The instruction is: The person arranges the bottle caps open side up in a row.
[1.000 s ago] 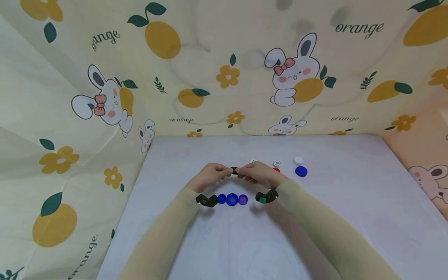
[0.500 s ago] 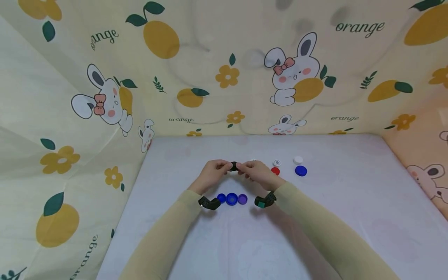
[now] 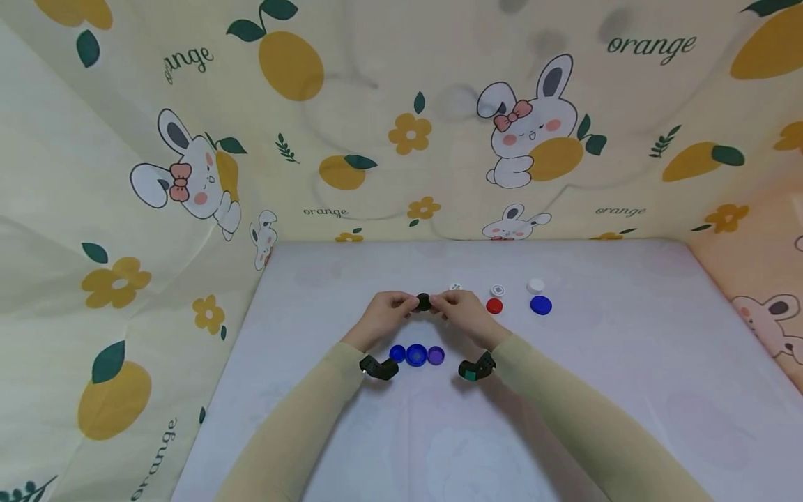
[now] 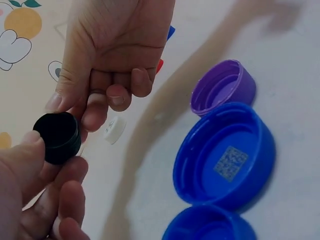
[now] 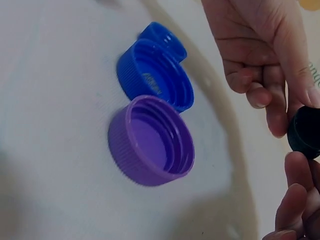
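Observation:
Between my two hands is a black bottle cap, its hollow side showing in the left wrist view. My left hand pinches one side of it with thumb and fingers. The thumb and fingers of my right hand pinch the opposite side. Nearer to me, a small blue cap, a larger blue cap and a purple cap stand in a touching row, hollow sides up. A printed code square shows inside the larger blue cap.
Behind and right of my hands lie a red cap, a patterned white cap, a plain white cap and a blue cap. Another white cap sits just beyond my right hand. A printed cloth hangs behind the table.
The black cap has turned to show a rounder face in the head view. My right hand has shifted slightly, uncovering the red cap. The row of three caps stays put.

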### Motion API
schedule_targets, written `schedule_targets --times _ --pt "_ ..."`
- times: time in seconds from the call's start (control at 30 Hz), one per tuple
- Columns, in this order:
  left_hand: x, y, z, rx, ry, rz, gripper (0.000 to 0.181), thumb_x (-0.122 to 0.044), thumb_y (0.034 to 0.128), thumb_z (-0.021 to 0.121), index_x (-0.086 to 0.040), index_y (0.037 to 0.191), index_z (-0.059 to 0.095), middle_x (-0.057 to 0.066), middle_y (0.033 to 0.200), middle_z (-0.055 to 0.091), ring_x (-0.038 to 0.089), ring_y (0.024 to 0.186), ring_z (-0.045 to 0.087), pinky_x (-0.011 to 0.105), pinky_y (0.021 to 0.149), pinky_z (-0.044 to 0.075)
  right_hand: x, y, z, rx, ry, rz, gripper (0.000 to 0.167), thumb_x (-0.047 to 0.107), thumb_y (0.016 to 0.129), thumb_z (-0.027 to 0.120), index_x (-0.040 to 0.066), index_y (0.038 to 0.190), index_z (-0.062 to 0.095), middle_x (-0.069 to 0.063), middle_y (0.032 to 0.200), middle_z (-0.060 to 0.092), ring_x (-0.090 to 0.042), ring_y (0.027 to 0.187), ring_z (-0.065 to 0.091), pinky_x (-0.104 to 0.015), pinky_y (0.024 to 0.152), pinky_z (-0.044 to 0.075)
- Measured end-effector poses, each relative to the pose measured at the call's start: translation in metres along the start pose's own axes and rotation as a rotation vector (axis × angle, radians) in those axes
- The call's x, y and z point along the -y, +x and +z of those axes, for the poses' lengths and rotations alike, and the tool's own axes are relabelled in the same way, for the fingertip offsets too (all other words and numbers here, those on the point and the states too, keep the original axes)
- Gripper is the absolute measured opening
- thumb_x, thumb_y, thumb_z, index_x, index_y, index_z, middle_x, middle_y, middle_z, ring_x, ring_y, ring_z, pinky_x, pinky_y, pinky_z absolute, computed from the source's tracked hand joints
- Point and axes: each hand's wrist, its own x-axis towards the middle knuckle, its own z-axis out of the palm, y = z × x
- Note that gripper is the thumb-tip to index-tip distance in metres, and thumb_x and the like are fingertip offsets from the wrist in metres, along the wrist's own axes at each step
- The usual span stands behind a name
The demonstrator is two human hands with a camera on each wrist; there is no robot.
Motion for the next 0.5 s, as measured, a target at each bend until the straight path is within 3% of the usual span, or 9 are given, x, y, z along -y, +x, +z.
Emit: schedule_targets --times 0.2,0.5 --pt "-0.004 0.002 0.008 0.0 -0.005 0.05 0.025 -0.028 0.096 0.062 -0.012 0.114 0.069 0.002 0.099 0.07 0.022 0.092 0.065 0.033 0.079 0.051 -0.006 -0.007 -0.007 -0.02 -0.024 -0.045 0.036 0.043 0.097 0.057 0.012 0.101 0.073 -0.008 0.1 0.067 -0.022 0.087 0.057 -0.033 0.073 0.045" --pt "-0.02 -0.009 0.031 0.068 0.192 0.112 0.036 -0.027 0.0952 0.063 -0.02 0.13 0.058 -0.009 0.097 0.068 0.008 0.088 0.061 0.031 0.079 0.049 -0.021 -0.031 -0.019 -0.074 -0.013 -0.043 0.039 0.049 0.094 0.058 0.013 0.102 0.072 -0.009 0.097 0.069 -0.025 0.087 0.058 -0.033 0.073 0.042"
